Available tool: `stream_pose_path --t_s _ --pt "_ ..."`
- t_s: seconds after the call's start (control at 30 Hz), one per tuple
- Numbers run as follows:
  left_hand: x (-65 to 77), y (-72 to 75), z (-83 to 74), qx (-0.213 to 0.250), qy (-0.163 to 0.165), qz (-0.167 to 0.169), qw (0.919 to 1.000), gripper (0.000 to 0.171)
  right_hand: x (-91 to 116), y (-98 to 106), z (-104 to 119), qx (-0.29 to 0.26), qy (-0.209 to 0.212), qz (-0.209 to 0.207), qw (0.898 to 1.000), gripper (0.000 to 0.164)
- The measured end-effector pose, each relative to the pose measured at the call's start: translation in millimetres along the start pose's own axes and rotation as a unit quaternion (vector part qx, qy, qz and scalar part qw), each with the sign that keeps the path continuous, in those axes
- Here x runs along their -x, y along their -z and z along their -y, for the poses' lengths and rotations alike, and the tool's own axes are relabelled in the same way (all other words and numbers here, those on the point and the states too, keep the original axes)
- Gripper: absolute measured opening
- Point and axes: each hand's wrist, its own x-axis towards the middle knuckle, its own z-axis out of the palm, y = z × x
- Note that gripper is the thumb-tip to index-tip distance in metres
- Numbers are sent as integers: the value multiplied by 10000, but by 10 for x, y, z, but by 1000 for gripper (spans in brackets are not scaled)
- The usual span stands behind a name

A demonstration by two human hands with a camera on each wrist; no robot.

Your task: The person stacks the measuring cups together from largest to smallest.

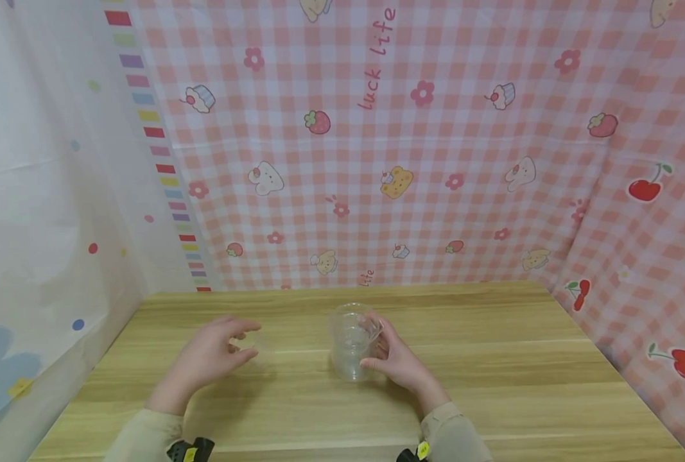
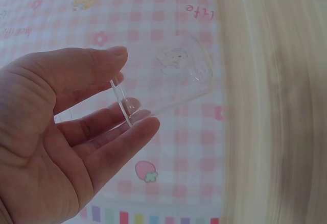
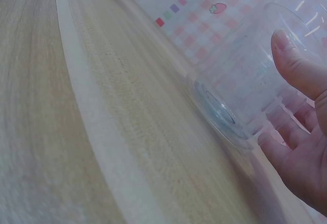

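My left hand [image 1: 217, 350] is raised over the left part of the table, thumb and fingers around the rim of a small clear plastic cup [image 2: 176, 76]. That cup lies sideways, its base pointing away from the palm; in the head view it is barely visible. Near the middle, my right hand [image 1: 397, 356] grips a larger clear plastic cup [image 1: 345, 359] from its right side, thumb in front and fingers behind. This cup is upright with a wide rim, its base at or just above the tabletop. Whether another clear piece sits inside it, I cannot tell.
The wood-grain table [image 1: 492, 359] stretches to both sides of the hands. A pink checked cloth [image 1: 458, 147] hangs behind it and down the right, and a white printed cloth [image 1: 42, 212] hangs on the left.
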Motion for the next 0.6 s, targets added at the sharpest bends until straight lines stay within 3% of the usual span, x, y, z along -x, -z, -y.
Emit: stream_pose_path --t_s 0.6 --pt "-181 -44 -217 152 -114 -32 9998 38 -1 -3 -13 -1 -40 -41 10000 88"
